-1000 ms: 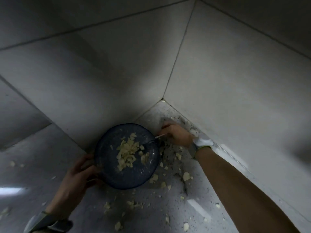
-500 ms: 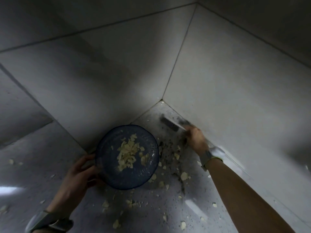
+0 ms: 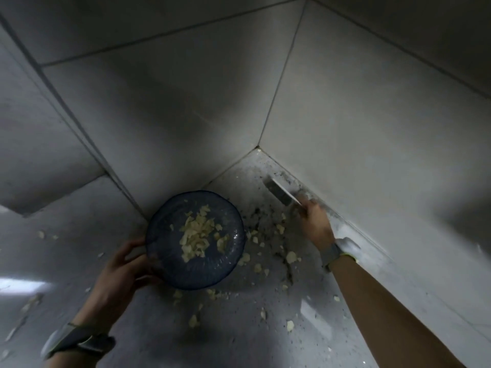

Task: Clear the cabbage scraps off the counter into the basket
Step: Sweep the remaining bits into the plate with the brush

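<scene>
The grey speckled tabletop (image 3: 239, 341) is far from clear. The round blue basket (image 3: 195, 239) sits where it did a second ago, close to the tiled wall (image 3: 186, 102). The left hand (image 3: 119, 272) is still at the basket's near-left rim, its fingers (image 3: 127, 248) curled round the edge to steady it.

The right hand (image 3: 314, 224) is what moved. A second ago it was at the basket's right rim; now it has drawn well away to the basket's far right, along the foot of the wall. Its fingers are closed round the handle of what looks like a knife (image 3: 281, 193), though blur makes the tool hard to name. The blade lies low over the tabletop beyond the basket.

That probably means one sweep has been delivered and the blade is being reset behind the next lot. Cabbage scraps (image 3: 196, 236) are heaped inside the basket. More lie loose just right of it, some nearer the person, and a few well off to its left. Several more passes look necessary.
</scene>
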Tool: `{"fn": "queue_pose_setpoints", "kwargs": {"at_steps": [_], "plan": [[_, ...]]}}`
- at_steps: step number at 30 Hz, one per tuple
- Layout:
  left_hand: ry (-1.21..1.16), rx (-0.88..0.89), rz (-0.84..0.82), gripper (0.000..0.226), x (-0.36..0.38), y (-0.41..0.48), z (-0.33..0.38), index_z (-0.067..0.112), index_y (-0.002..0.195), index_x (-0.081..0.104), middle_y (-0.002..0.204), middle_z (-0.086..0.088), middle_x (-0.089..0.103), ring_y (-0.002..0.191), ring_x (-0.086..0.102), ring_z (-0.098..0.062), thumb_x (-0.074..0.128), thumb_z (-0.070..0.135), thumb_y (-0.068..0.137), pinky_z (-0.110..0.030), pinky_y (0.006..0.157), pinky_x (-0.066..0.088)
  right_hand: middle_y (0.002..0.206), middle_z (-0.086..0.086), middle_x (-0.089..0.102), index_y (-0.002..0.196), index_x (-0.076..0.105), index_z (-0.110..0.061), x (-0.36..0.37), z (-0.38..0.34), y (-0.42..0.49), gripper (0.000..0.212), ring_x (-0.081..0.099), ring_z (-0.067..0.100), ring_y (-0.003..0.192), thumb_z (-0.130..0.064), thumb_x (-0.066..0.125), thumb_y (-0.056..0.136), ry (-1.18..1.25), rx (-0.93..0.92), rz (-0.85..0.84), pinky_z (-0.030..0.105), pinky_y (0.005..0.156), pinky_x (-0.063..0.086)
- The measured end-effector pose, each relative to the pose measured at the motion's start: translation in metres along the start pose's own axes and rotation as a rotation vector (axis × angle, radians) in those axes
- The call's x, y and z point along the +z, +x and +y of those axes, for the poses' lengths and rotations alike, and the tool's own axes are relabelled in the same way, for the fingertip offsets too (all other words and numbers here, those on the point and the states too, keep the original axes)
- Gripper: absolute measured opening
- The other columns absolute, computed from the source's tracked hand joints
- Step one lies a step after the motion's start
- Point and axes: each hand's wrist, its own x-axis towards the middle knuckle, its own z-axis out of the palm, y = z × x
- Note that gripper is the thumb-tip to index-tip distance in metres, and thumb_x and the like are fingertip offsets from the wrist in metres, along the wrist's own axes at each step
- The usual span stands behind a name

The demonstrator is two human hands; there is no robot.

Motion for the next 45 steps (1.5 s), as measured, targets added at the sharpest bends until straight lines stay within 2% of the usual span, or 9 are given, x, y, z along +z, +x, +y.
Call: {"fn": "queue_pose_setpoints", "kwargs": {"at_steps": [6,9,14,18,27,32,35,40,45], "plan": [[0.061,0.0,-0.025,0.028,-0.003,-0.024,-0.011,0.02,0.121,0.065,0.1,-0.016,0.076,0.082,0.073,-0.033,0.056,0.006,0.098,-0.04,0.064,0.062,0.121,0.013,0.062,0.129,0.068,-0.019,-0.006,-0.002,-0.039,0.042,0.059,0.034,0.11,0.002,0.055,0.094,-0.042,-0.288,-0.322,0.043,0.093,0.049],[0.058,0.003,-0.029,0.033,0.0,-0.04,-0.015,0.022,0.118,0.066,0.096,-0.015,0.077,0.08,0.074,-0.03,0.063,0.011,0.087,-0.04,0.065,0.063,0.107,0.009,0.062,0.125,0.07,-0.018,-0.008,0.005,-0.06,0.036,0.059,0.028,0.096,-0.001,0.059,0.096,0.028,-0.344,-0.216,0.038,0.081,0.049],[0.03,-0.009,-0.026,0.03,-0.005,-0.059,-0.025,0.02,0.121,0.065,0.112,-0.028,0.07,0.094,0.068,-0.041,0.055,0.005,0.097,-0.047,0.074,0.059,0.114,0.026,0.06,0.129,0.063,-0.003,-0.016,0.014,-0.065,0.037,0.06,0.042,0.101,0.002,0.046,0.096,0.094,0.058,0.156,0.036,0.083,0.045],[0.041,-0.011,-0.007,0.03,-0.007,-0.07,-0.029,0.02,0.121,0.066,0.112,-0.025,0.072,0.109,0.061,-0.055,0.057,0.005,0.096,-0.057,0.086,0.055,0.131,0.028,0.055,0.136,0.056,-0.001,-0.019,0.014,-0.048,0.037,0.056,0.043,0.118,-0.008,0.044,0.102,0.009,0.295,0.099,0.045,0.1,0.046],[0.014,-0.036,0.028,0.044,-0.008,-0.088,-0.038,0.019,0.121,0.067,0.113,-0.023,0.073,0.107,0.059,-0.058,0.069,0.014,0.077,-0.051,0.079,0.058,0.102,0.016,0.059,0.119,0.073,-0.011,-0.004,0.012,-0.069,0.036,0.056,0.031,0.092,0.005,0.052,0.095,-0.01,-0.319,-0.21,0.041,0.08,0.047],[0.023,-0.023,0.05,0.041,-0.016,-0.091,-0.043,0.026,0.118,0.069,0.108,-0.016,0.076,0.111,0.06,-0.056,0.07,0.02,0.078,-0.051,0.078,0.06,0.117,0.023,0.064,0.127,0.064,-0.004,-0.008,-0.003,-0.037,0.032,0.061,0.038,0.105,-0.003,0.052,0.098,0.124,-0.028,0.058,0.045,0.091,0.05],[0.018,-0.019,0.063,0.034,-0.022,-0.093,-0.044,0.032,0.113,0.072,0.109,-0.014,0.076,0.104,0.064,-0.053,0.069,0.021,0.081,-0.048,0.075,0.062,0.12,0.027,0.064,0.125,0.063,0.003,-0.01,-0.012,-0.008,0.031,0.059,0.043,0.112,-0.005,0.051,0.097,0.078,0.18,0.069,0.046,0.095,0.047],[0.02,-0.015,0.075,0.033,-0.026,-0.094,-0.046,0.031,0.113,0.072,0.11,-0.017,0.075,0.097,0.07,-0.05,0.068,0.018,0.083,-0.049,0.074,0.063,0.126,0.023,0.065,0.128,0.065,-0.003,-0.004,-0.031,0.004,0.033,0.06,0.039,0.118,-0.008,0.053,0.098,0.093,0.253,0.012,0.043,0.101,0.048],[0.027,-0.019,0.049,0.035,-0.024,-0.092,-0.05,0.032,0.112,0.072,0.109,-0.016,0.076,0.095,0.072,-0.048,0.071,0.02,0.08,-0.052,0.077,0.062,0.115,0.026,0.069,0.124,0.068,0.0,0.0,-0.041,-0.024,0.036,0.063,0.042,0.105,0.011,0.05,0.094,0.097,-0.151,-0.261,0.038,0.086,0.049]]}}
